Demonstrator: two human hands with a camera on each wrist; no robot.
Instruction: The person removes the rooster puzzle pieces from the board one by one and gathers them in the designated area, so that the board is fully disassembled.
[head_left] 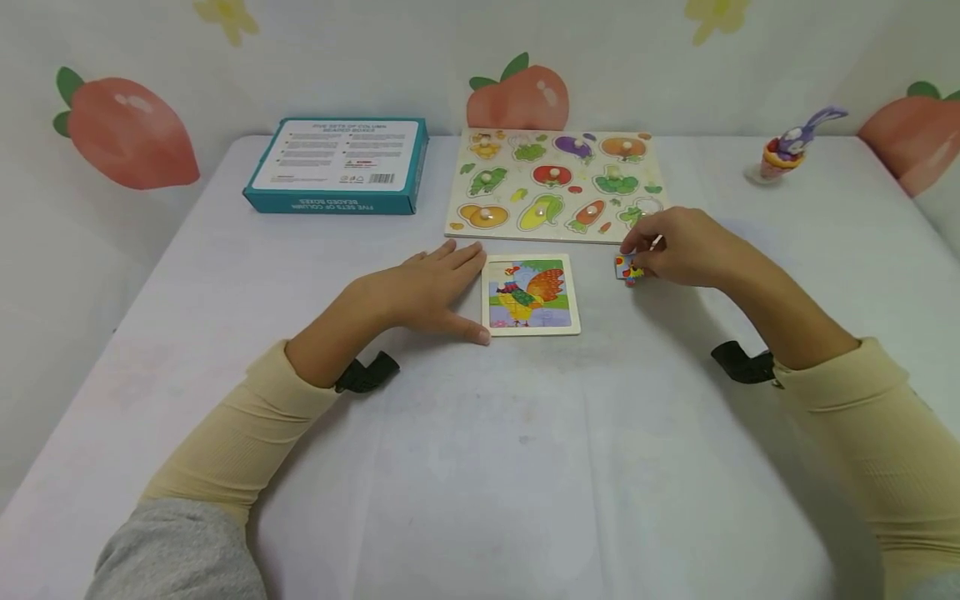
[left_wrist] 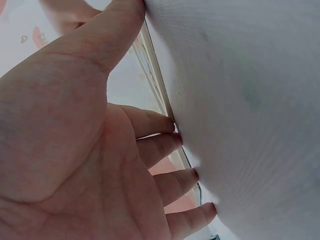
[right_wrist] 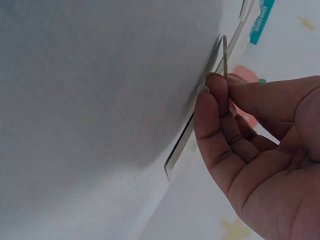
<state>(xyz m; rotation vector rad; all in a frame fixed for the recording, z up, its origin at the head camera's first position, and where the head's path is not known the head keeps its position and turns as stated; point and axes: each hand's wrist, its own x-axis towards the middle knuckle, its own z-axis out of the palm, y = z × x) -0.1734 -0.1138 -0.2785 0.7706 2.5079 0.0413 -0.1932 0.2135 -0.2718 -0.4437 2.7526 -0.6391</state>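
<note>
I was watching this one remotely through the head and wrist cams, and the right hand [head_left: 678,247] had a little puzzle piece [head_left: 628,268] pinched between thumb and fingertips. The piece was patterned in blue, red and yellow, and it sat off to the right of the rooster puzzle [head_left: 530,331], apart from it, just in front of the lower right corner of the vegetable board [head_left: 519,171]. On the right wrist cam I only got it edge-on, as a thin strip poking out past the fingers. Couldn't tell from my end whether it touched the tablecloth [head_left: 480,500].

The left hand [head_left: 427,292] wasn't clamped on anything: fingers straight and a bit apart, thumb spread away from them, all of it right up against the left side of the puzzle's pale frame. The index fingertip was by the top corner and the thumb tip by the bottom one. The puzzle itself lay flat, rooster picture inside, with a paler patch toward its upper left.

Behind that, the vegetable board lay flat with its knobbed pieces, a teal box [head_left: 337,162] was over to its left, and a small purple rabbit figurine [head_left: 793,150] stood well off to the right.
</note>
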